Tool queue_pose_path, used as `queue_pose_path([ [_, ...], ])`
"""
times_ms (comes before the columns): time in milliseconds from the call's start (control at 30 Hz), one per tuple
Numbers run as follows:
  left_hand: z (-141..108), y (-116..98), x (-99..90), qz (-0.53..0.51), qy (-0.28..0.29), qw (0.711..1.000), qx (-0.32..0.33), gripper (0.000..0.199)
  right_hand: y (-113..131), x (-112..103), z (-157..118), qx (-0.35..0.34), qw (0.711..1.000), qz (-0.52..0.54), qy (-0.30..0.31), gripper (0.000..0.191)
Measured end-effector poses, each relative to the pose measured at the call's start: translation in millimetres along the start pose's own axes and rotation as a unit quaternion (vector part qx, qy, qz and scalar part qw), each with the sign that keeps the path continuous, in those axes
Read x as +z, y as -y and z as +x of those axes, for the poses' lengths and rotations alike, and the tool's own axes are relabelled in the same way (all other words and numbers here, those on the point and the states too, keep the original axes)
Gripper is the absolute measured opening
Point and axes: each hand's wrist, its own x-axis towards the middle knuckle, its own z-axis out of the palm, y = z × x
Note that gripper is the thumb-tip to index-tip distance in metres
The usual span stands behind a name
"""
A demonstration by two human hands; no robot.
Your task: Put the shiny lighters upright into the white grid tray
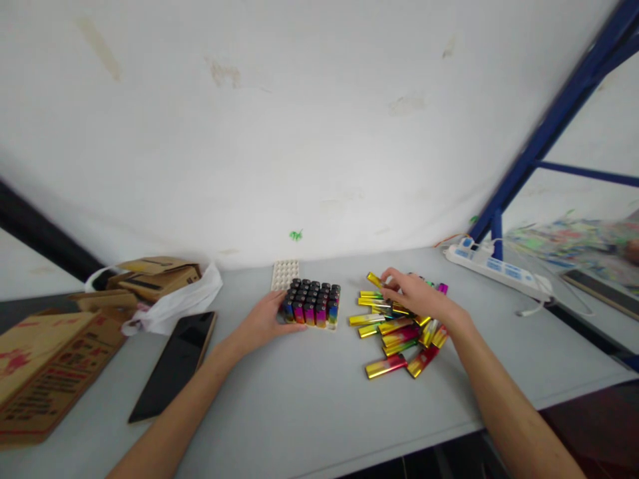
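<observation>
Several lighters [309,303] with black tops and rainbow bodies stand upright in close rows on a pale tray [330,326] at the middle of the table. My left hand [264,319] is curled round the tray's left side, its thumb along the front edge and its fingers behind the left rows. To the right lies a loose pile of shiny lighters [397,336], gold shading into red, purple and green. Above the back of this pile, my right hand [412,293] pinches a gold lighter [373,279] between thumb and fingers. The hand hides part of the pile.
A pale tray with holes [285,271] lies behind the lighters, near the wall. On the left are a dark phone-like slab [174,366], a white plastic bag [182,303] and cardboard boxes [54,366]. A white power strip [499,269] with cables lies at the back right by blue frame bars [534,150].
</observation>
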Motion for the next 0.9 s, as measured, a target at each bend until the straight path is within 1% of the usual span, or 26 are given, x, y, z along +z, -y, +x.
queue_pose_path([
  [67, 0, 0, -0.1, -0.001, 0.000, 1.000, 0.000, 0.067, 6, 0, 2, -0.008, 0.999, 0.008, -0.032, 0.035],
  [133, 0, -1, -0.3, -0.003, -0.001, 1.000, -0.001, 0.066, 11, 3, 6, -0.011, 0.996, 0.031, -0.080, 0.042],
  [233, 0, -1, -0.6, -0.004, -0.002, 1.000, 0.001, 0.066, 19, 14, 14, -0.001, 0.978, 0.144, -0.154, 0.051],
  [333, 1, -2, -1.0, -0.001, 0.000, 1.000, 0.004, 0.065, 26, 29, 21, 0.016, 0.947, 0.264, -0.183, 0.046],
  [400, 1, -2, -1.1, 0.002, 0.000, 1.000, 0.003, 0.066, 30, 37, 23, 0.031, 0.931, 0.320, -0.175, 0.046],
  [433, 0, -1, -1.0, 0.003, 0.000, 1.000, 0.002, 0.067, 33, 40, 23, 0.034, 0.923, 0.347, -0.161, 0.046],
  [533, 0, 0, -0.2, 0.003, -0.004, 1.000, 0.000, 0.068, 42, 45, 21, 0.016, 0.897, 0.430, -0.098, 0.045],
  [600, 0, 0, 0.2, 0.002, -0.007, 1.000, -0.002, 0.069, 49, 47, 20, 0.000, 0.882, 0.467, -0.067, 0.044],
  [667, 0, 1, 0.5, 0.001, -0.006, 1.000, -0.003, 0.069, 53, 49, 20, 0.000, 0.875, 0.481, -0.051, 0.045],
  [733, 0, 1, 0.7, 0.001, -0.003, 1.000, -0.005, 0.070, 55, 52, 20, 0.014, 0.879, 0.475, -0.042, 0.046],
  [767, 1, 1, 0.7, 0.001, -0.003, 1.000, -0.006, 0.070, 55, 54, 20, 0.021, 0.886, 0.461, -0.038, 0.046],
  [833, 1, 2, 0.9, 0.000, -0.005, 1.000, -0.006, 0.071, 56, 57, 20, 0.023, 0.915, 0.400, -0.052, 0.045],
  [900, 1, 2, 1.0, -0.003, -0.006, 1.000, -0.001, 0.071, 57, 61, 18, 0.014, 0.946, 0.312, -0.087, 0.045],
])
